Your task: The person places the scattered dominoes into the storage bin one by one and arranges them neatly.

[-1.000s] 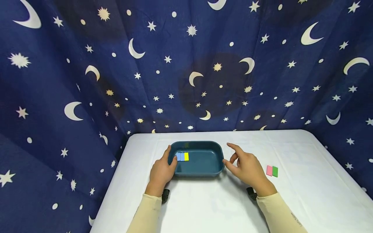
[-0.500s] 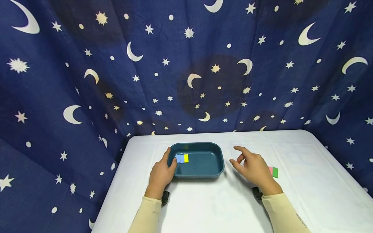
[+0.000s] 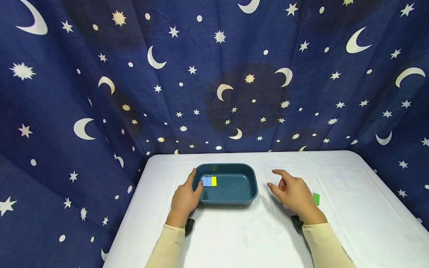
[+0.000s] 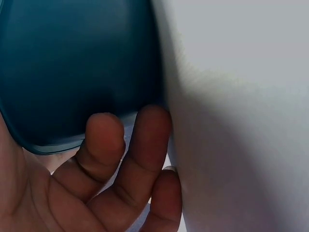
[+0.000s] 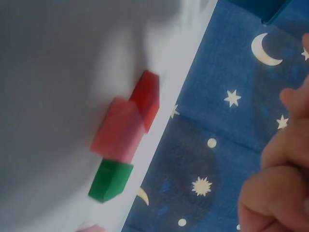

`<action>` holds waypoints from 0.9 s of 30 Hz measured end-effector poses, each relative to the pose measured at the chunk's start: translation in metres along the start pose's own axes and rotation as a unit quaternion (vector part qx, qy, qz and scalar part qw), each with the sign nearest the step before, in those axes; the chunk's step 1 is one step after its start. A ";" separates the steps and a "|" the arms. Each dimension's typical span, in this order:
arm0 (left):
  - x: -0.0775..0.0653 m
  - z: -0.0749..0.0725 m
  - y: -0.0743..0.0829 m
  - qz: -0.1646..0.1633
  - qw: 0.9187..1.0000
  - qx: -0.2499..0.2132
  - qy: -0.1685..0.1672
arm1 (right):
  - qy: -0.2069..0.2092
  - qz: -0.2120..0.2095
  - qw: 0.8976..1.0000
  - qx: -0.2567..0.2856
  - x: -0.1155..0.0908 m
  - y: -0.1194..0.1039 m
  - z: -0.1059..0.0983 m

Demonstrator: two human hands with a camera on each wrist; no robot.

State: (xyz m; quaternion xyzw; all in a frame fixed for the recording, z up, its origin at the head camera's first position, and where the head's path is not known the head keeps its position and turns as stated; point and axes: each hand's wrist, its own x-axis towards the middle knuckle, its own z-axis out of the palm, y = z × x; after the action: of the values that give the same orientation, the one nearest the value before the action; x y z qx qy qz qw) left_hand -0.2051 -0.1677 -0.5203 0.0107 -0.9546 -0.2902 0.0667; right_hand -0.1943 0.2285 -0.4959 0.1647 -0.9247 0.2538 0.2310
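My left hand (image 3: 185, 199) holds the left end of a teal rectangular dish (image 3: 231, 203), thumb over the rim and fingers along the outside. The left wrist view shows curled fingers against the dish wall (image 4: 82, 63). Two light blue blocks (image 3: 207, 181) and a yellow block (image 3: 214, 181) lie in a row inside, by the thumb. Right of the dish, my right hand (image 3: 295, 193) hovers above the table, index finger and thumb apart with nothing pinched. Below it are a red block (image 5: 147, 99), a pink block (image 5: 119, 130) and a green block (image 5: 110, 180); the hand mostly covers the red and pink in the head view.
A white cloth covers the table (image 3: 241, 238). Dark blue curtain (image 3: 187, 93) with moons and stars hangs behind and at both sides. A further pinkish piece (image 5: 91, 228) shows at the lower edge of the right wrist view.
My right hand has moved right, away from the dish's rim, and now covers most of the pink block. A bit of red has come into sight behind its thumb. The left hand stays put.
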 end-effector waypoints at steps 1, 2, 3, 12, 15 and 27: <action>0.000 0.000 0.000 0.000 1.000 0.001 0.000 | 0.000 0.000 1.000 -0.002 0.000 0.001 -0.001; 0.000 0.000 0.000 0.000 1.000 0.000 0.000 | -0.002 0.002 1.000 -0.004 0.000 0.003 -0.002; 0.000 0.000 0.000 0.000 1.000 0.002 0.001 | -0.006 0.007 1.000 -0.009 -0.001 0.004 -0.002; 0.000 -0.002 0.003 -0.006 1.000 0.005 -0.005 | -0.145 0.130 0.979 -0.057 -0.006 0.016 -0.011; -0.001 -0.001 0.002 -0.007 1.000 0.003 -0.004 | -0.179 0.147 0.970 -0.070 -0.007 0.020 -0.012; -0.001 -0.001 0.001 0.000 1.000 -0.002 0.002 | -0.239 0.195 0.948 -0.082 -0.011 0.026 -0.019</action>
State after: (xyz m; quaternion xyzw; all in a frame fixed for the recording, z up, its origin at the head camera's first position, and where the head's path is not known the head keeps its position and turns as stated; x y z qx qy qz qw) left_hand -0.2043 -0.1675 -0.5186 0.0111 -0.9539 -0.2918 0.0690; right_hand -0.1899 0.2625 -0.4975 0.0178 -0.9846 0.1698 -0.0383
